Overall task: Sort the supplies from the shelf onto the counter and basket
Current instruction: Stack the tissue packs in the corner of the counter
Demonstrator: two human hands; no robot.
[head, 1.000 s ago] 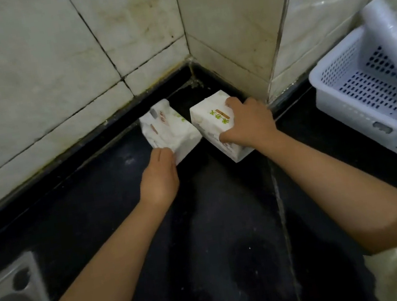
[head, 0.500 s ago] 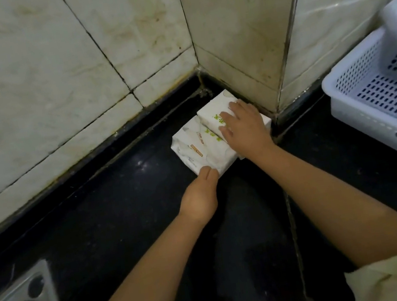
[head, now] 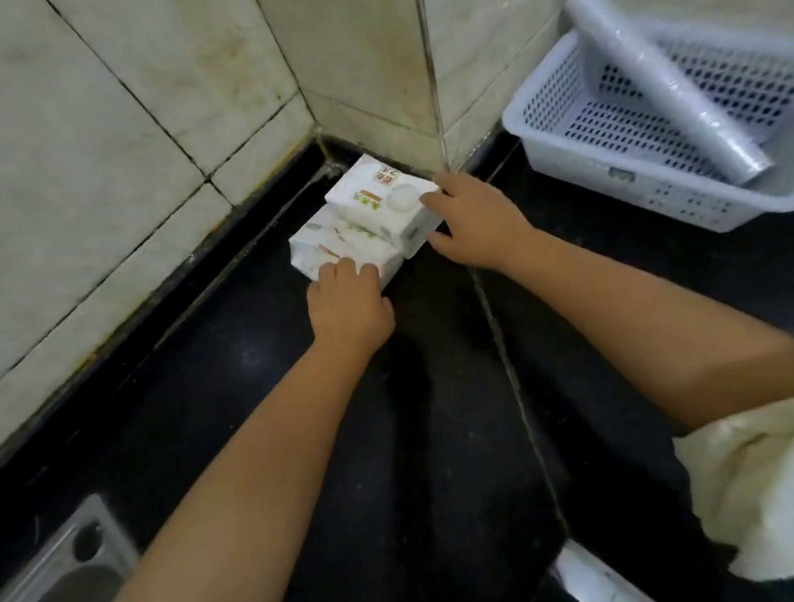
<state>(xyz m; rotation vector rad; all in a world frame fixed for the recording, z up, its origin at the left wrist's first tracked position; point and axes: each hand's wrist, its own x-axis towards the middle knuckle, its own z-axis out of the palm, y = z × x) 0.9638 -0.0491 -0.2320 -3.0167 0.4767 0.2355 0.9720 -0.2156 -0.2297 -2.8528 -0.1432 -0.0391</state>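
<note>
Two white tissue packs lie side by side on the black counter, pushed into the tiled corner. The nearer pack has my left hand resting on its front edge, fingers curled over it. The farther pack sits against the wall; my right hand presses on its right end with fingers spread. A white perforated basket stands at the right and holds a roll of clear plastic bags.
Tiled walls meet in a corner behind the packs. A steel sink edge shows at lower left. A pale cloth or sleeve fills the lower right, with a shiny metal edge at the bottom.
Both packs have been slid together and back into the corner. My hands followed them, the left from the pack's underside to its front edge.
</note>
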